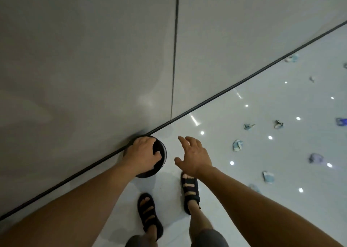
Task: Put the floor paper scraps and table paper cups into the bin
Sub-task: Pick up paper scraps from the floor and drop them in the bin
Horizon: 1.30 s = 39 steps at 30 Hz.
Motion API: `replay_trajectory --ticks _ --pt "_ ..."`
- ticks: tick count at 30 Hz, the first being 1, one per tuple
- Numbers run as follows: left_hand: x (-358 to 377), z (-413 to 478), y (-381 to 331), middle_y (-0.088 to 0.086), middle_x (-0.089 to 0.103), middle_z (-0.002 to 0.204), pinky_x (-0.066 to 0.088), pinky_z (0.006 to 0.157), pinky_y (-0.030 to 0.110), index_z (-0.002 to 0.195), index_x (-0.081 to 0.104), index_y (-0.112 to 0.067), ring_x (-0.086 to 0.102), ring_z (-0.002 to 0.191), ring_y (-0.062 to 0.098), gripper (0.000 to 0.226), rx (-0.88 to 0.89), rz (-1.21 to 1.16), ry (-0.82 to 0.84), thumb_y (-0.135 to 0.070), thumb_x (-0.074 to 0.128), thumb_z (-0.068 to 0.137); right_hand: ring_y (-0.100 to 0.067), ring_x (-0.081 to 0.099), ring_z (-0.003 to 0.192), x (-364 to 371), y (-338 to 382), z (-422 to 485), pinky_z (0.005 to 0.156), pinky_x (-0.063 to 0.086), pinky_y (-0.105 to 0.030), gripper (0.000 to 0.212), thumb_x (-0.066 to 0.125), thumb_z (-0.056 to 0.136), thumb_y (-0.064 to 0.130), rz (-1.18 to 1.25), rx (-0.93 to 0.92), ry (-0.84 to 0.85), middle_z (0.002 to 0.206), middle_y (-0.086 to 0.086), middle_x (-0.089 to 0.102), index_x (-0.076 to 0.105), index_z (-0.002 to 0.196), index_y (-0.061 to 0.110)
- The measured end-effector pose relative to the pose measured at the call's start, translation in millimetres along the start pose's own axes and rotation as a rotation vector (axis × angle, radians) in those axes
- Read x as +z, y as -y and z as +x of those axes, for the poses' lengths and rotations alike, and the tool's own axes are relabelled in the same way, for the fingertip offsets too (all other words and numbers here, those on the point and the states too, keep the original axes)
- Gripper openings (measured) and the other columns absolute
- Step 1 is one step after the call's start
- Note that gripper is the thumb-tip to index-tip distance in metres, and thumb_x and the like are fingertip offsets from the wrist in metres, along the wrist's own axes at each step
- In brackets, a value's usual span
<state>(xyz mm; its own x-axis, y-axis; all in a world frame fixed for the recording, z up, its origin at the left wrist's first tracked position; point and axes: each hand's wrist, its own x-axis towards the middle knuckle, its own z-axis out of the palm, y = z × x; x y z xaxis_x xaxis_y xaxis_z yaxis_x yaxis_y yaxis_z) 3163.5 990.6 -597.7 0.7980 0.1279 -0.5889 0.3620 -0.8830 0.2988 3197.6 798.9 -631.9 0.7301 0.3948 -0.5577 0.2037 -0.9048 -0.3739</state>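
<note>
A round black bin point(161, 153) stands on the white floor against the grey wall. My left hand point(140, 153) lies over its rim, fingers curled onto the edge and gripping it. To the right of the bin my right hand point(193, 154) hovers with fingers spread, holding nothing. Several crumpled blue-and-white paper scraps lie scattered on the floor to the right, among them a scrap point(237, 145) nearest my right hand, another scrap point(268, 177) lower down and a third scrap point(278, 124) farther off. No table or paper cups are in view.
The grey wall point(84, 68) fills the left and top, meeting the floor along a dark baseboard line point(225, 91). My feet in black sandals point(150, 214) stand just below the bin. The glossy floor point(281, 100) reflects ceiling lights.
</note>
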Motion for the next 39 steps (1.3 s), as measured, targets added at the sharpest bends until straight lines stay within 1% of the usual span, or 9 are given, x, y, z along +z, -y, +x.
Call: replay_trajectory --ticks 4,6,9,16,23,27,32,36,39 --pt "-26.7 -37.4 -43.4 0.000 0.046 0.138 0.037 0.103 0.037 0.135 0.043 -0.020 0.037 0.129 0.021 0.053 0.142 0.082 0.024 -0.043 0.050 0.088 -0.028 0.016 0.146 -40.9 -8.4 -63.8 0.114 0.027 -0.046 0.083 0.053 0.086 0.059 -0.008 0.095 -0.076 0.160 -0.006 0.021 0.014 0.154 0.031" --pt "-35.1 -57.8 -63.8 0.001 0.040 0.145 0.033 0.107 0.037 0.141 0.037 -0.020 0.032 0.134 0.020 0.058 0.221 0.110 0.036 -0.044 0.049 0.089 -0.028 0.013 0.147 -51.3 -11.9 -100.1 0.114 0.026 -0.046 0.083 0.050 0.085 0.063 0.019 0.187 -0.136 0.160 -0.005 0.019 0.014 0.154 0.032" --pt "-46.7 -91.9 -93.1 0.001 0.031 0.152 0.027 0.113 0.038 0.146 0.030 -0.020 0.024 0.139 0.020 0.063 0.335 0.152 0.064 -0.045 0.048 0.090 -0.027 0.010 0.148 -57.6 -9.4 -159.5 0.115 0.025 -0.047 0.084 0.048 0.085 0.066 0.113 0.328 -0.181 0.161 -0.004 0.015 0.014 0.154 0.034" --pt "-41.8 -179.8 -157.7 0.001 0.024 0.155 0.026 0.113 0.039 0.148 0.024 -0.020 0.021 0.141 0.021 0.068 0.538 0.333 0.171 -0.047 0.047 0.090 -0.024 0.011 0.148 -57.4 -14.0 -307.6 0.115 0.027 -0.046 0.082 0.049 0.085 0.066 0.257 0.550 -0.354 0.161 -0.002 0.017 0.018 0.153 0.033" --pt "10.9 -267.5 -266.7 0.001 0.024 0.155 0.025 0.113 0.037 0.148 0.024 -0.021 0.021 0.142 0.021 0.068 0.809 0.451 0.247 -0.048 0.048 0.090 -0.021 0.013 0.147 -16.5 -61.8 -458.4 0.111 0.030 -0.044 0.081 0.052 0.086 0.061 0.445 0.826 -0.461 0.160 0.001 0.017 0.019 0.153 0.033" --pt "57.4 -319.9 -333.8 0.002 0.026 0.154 0.027 0.112 0.038 0.148 0.026 -0.021 0.022 0.141 0.023 0.068 0.917 0.534 0.249 -0.047 0.050 0.090 -0.021 0.013 0.147 14.1 -98.5 -535.6 0.111 0.029 -0.045 0.081 0.053 0.086 0.060 0.527 0.920 -0.511 0.160 0.001 0.015 0.017 0.154 0.032" --pt "134.4 -400.6 -404.0 0.001 0.029 0.152 0.028 0.111 0.038 0.147 0.028 -0.021 0.025 0.140 0.023 0.067 1.004 0.589 0.292 -0.045 0.051 0.089 -0.022 0.014 0.147 49.8 -161.3 -638.7 0.112 0.030 -0.044 0.081 0.054 0.087 0.058 0.594 1.006 -0.584 0.161 0.001 0.013 0.016 0.154 0.031" --pt "183.1 -446.1 -442.1 0.001 0.029 0.152 0.029 0.111 0.038 0.147 0.028 -0.020 0.027 0.139 0.022 0.067 1.031 0.627 0.345 -0.042 0.052 0.088 -0.023 0.021 0.144 70.5 -204.9 -701.3 0.110 0.035 -0.042 0.082 0.056 0.088 0.055 0.669 1.070 -0.628 0.160 0.001 0.014 0.017 0.154 0.029" --pt "205.2 -460.1 -463.7 0.001 0.028 0.152 0.032 0.110 0.036 0.147 0.028 -0.020 0.028 0.138 0.022 0.068 1.014 0.646 0.383 -0.042 0.053 0.088 -0.024 0.028 0.139 82.1 -228.3 -730.1 0.105 0.040 -0.039 0.081 0.057 0.087 0.054 0.704 1.092 -0.612 0.159 0.001 0.015 0.017 0.154 0.031"
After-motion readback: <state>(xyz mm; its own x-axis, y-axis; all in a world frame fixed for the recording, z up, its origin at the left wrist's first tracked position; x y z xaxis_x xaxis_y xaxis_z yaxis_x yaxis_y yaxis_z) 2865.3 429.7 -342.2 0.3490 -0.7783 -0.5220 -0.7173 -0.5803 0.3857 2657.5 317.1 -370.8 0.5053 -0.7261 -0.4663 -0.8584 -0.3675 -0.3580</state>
